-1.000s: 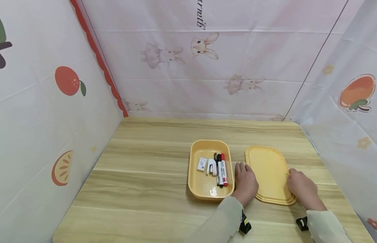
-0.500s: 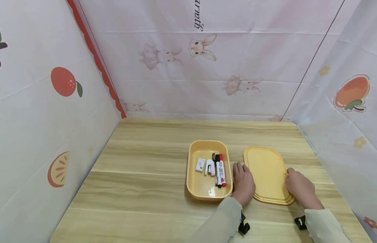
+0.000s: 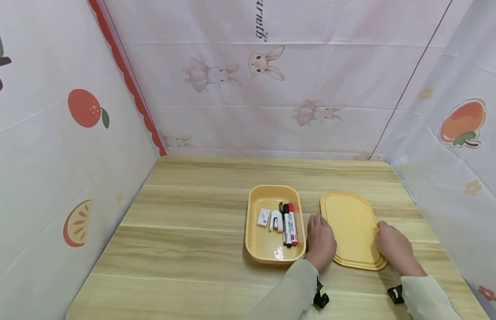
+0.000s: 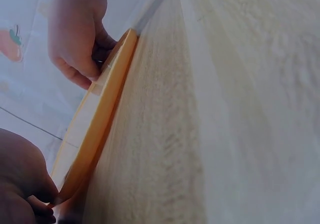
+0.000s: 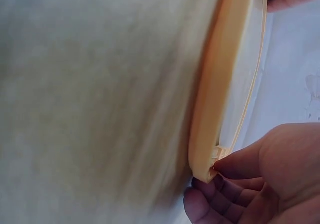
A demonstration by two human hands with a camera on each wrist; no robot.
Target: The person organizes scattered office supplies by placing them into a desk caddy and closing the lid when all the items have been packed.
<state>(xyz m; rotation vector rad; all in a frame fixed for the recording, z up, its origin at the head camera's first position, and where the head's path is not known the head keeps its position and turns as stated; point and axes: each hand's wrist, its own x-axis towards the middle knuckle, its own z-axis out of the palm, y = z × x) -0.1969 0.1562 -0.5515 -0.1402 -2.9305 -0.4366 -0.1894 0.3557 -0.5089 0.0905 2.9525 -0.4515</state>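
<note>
A yellow plastic lid [image 3: 350,229] lies flat on the table to the right of a matching yellow box [image 3: 254,240]. My left hand [image 3: 321,242] is between the two; in the left wrist view its thumb and fingers [image 4: 20,176] pinch the lid's near edge. On the opposite side, my right hand [image 3: 395,249] grips the lid's right edge, thumb above and fingers curled below, as the right wrist view shows. Inside the open box are a small white carton [image 3: 263,217], a small white-and-pink stapler-like item [image 3: 276,221], a red marker [image 3: 293,226], a black marker [image 3: 287,227] and a dark pen partly hidden.
The wood-grain table [image 3: 184,235] extends left of the box and behind it. Printed cloth walls [image 3: 240,98] enclose the back and both sides. A black strap device [image 3: 321,297] is worn on each wrist.
The head view has shifted slightly. Both hands, the lid and the box keep the same places relative to one another.
</note>
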